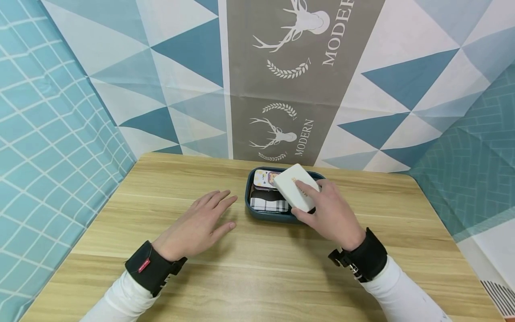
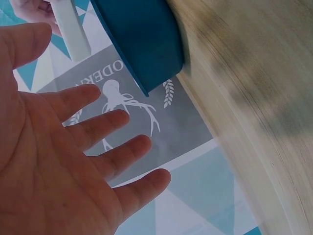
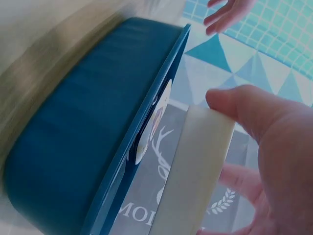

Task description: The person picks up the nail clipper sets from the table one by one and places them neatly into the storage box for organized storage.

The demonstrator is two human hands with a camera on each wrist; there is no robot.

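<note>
A small white box (image 1: 295,188) with gold lettering on top is gripped by my right hand (image 1: 331,212), thumb on its near edge and fingers over its top and far side. It is tilted above the right part of a dark blue bin (image 1: 267,217). Inside the bin lie a decorated tin (image 1: 264,178) and a dark and white plaid item (image 1: 268,203); the box hides the rest. In the right wrist view the box (image 3: 195,166) stands off the bin's rim. My left hand (image 1: 197,223) hovers left of the bin, fingers spread, holding nothing.
The bin stands near the back edge of a wood-grain table (image 1: 241,286). Behind the table hangs a patterned cloth (image 1: 193,89) with triangles and deer prints. A blue tiled-pattern sheet (image 1: 48,134) covers the left side.
</note>
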